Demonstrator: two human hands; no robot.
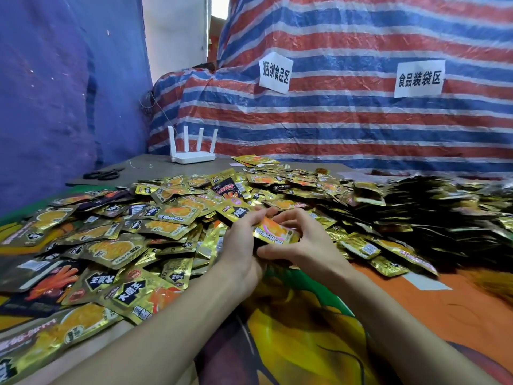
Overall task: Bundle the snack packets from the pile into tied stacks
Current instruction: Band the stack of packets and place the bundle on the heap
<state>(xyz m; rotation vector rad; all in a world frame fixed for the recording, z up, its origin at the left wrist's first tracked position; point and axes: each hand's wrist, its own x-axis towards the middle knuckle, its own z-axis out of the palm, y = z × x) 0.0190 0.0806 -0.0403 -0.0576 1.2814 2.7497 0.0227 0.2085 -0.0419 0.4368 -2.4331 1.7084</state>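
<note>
A small stack of gold snack packets (pixel 277 230) sits between both hands at the middle of the view. My left hand (pixel 244 243) grips the stack's left side with curled fingers. My right hand (pixel 299 237) grips its right side, thumb underneath and fingers over the top edge. A wide pile of loose gold and dark snack packets (pixel 155 218) covers the table to the left, behind and to the right of the hands. I cannot see any string around the stack.
Black scissors (pixel 104 174) and a loose piece of string (pixel 140 164) lie at the table's far left, next to a white router (pixel 193 151). Dark packets (pixel 433 207) are heaped at the right. A striped tarp (pixel 361 120) with two paper labels hangs behind.
</note>
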